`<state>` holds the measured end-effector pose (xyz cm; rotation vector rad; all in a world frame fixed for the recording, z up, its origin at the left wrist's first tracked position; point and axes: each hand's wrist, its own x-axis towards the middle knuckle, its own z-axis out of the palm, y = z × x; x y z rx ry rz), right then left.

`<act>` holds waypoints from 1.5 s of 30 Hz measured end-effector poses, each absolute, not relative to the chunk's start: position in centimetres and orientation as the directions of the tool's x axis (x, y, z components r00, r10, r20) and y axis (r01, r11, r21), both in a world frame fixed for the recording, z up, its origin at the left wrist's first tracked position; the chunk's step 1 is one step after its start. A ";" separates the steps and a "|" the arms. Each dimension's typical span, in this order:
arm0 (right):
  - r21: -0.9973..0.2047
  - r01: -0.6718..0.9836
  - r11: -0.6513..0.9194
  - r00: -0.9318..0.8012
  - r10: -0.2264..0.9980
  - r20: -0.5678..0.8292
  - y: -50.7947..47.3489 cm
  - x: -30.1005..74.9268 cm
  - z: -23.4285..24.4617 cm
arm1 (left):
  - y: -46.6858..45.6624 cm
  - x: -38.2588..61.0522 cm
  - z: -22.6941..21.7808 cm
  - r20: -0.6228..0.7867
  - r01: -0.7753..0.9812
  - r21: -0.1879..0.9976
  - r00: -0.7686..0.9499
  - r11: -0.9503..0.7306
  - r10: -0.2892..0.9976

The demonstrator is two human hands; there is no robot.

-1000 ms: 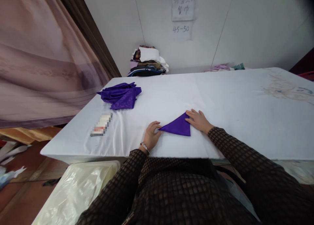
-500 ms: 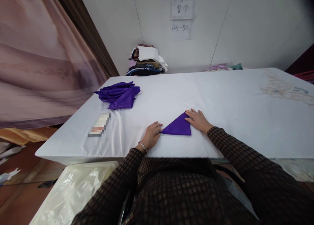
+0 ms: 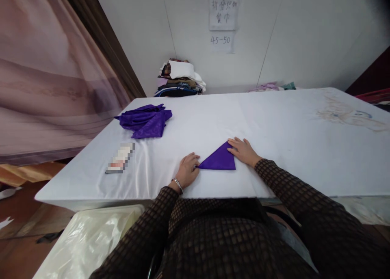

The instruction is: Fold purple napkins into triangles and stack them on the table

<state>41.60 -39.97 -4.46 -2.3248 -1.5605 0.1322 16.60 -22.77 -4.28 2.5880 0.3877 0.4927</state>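
A purple napkin (image 3: 218,160), folded into a triangle, lies flat on the white-covered table in front of me. At its left tip, my left hand (image 3: 187,170) has thumb and fingers closed on the cloth. My right hand (image 3: 243,151) rests at the top corner, fingers stretched out and apart, their tips touching the cloth near the upper right edge. The lower right corner of the triangle is uncovered. Beyond my left hand sits a loose heap of purple napkins (image 3: 144,122).
A blurred-out phone-like object (image 3: 121,158) lies at the left of the table (image 3: 274,128). Folded clothes (image 3: 179,79) are stacked behind the far edge. Paper signs (image 3: 223,11) hang on the wall. A pale plastic-covered stool or box (image 3: 91,238) stands below the table's left front.
The view has shifted slightly, so everything sits a little lower and further left. Both hands stay at the same corners of the folded napkin.
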 end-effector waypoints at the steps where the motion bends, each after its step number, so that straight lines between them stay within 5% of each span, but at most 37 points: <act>1: -0.330 0.881 -0.340 0.393 0.913 0.111 -40.0 41.6 -4.4 | -22.8 16.7 -4.2 0.275 0.186 0.492 0.894 -0.851 0.354; 20: -0.321 0.883 -0.342 0.392 0.914 0.107 -39.9 41.7 -4.7 | -23.0 16.2 -3.7 0.173 0.227 0.477 0.923 -0.849 0.344; 45: -0.329 0.882 -0.338 0.391 0.914 0.110 -40.0 41.6 -4.5 | -23.1 15.8 -4.2 0.267 0.195 0.422 0.906 -0.885 0.328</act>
